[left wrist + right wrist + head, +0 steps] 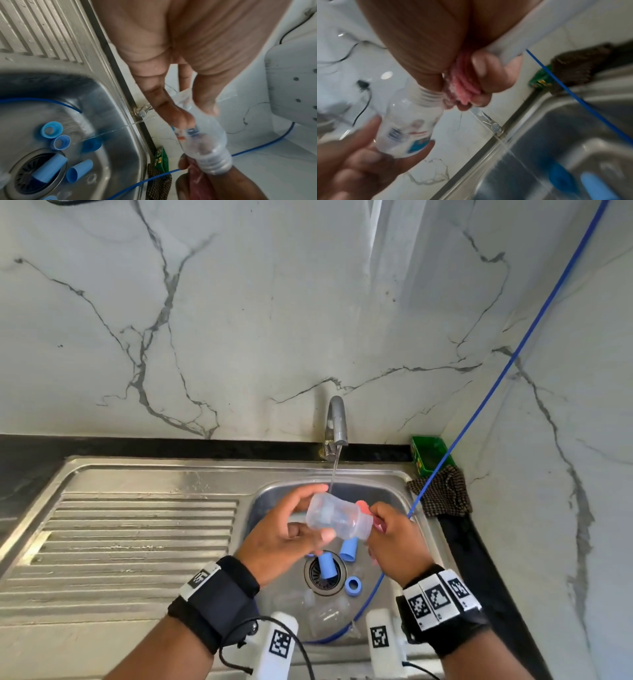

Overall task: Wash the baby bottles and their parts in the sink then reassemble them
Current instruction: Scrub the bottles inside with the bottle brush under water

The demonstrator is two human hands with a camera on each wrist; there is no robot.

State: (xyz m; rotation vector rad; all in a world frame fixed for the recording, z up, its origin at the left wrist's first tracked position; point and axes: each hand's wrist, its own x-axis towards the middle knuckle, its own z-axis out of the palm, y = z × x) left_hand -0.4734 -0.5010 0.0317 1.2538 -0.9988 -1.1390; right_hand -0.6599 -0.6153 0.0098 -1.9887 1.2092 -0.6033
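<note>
Left hand (284, 537): grips bottle (337, 517) base.
Right hand (394, 537): pinches pink sponge (464, 83), seemingly at the neck.
Advice: twist inside under tap (335, 422).

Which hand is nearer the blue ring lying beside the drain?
Right. The blue ring lies just below and inboard of the right hand, which pinches a pink scrubber. The left hand, gripping the clear bottle, is farther off, up-left.
</note>
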